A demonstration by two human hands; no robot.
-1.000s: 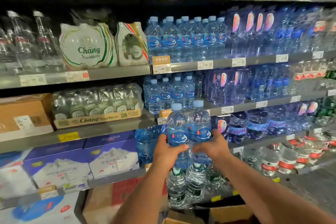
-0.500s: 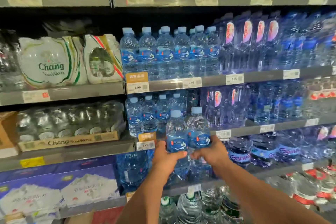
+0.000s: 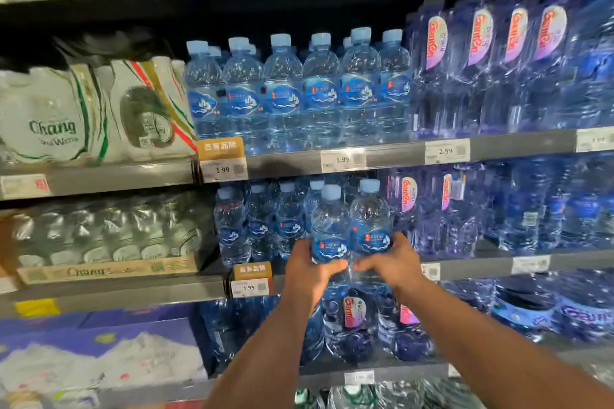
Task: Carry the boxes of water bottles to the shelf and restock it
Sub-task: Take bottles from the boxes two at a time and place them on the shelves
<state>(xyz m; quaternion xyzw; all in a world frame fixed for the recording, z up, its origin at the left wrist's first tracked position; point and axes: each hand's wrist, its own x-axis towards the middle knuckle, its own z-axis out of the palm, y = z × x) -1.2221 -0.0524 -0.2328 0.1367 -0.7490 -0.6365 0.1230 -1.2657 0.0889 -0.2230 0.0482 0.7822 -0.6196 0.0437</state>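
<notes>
Left hand (image 3: pixel 307 271) and right hand (image 3: pixel 390 264) each grip an upright water bottle (image 3: pixel 330 226). Held right of the matching bottle row (image 3: pixel 259 226), likely to extend it.

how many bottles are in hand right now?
2. Left bottle in the left hand, right bottle in the right hand, upright, side by side before the shelf. None visibly hidden behind.

Two clear blue-capped plastic water bottles (image 3: pixel 330 226): glossy, ribbed; grey shelf rail (image 3: pixel 515 146): smooth matt metal. Brown Chang tray (image 3: pixel 109 271): matt cardboard.
</notes>
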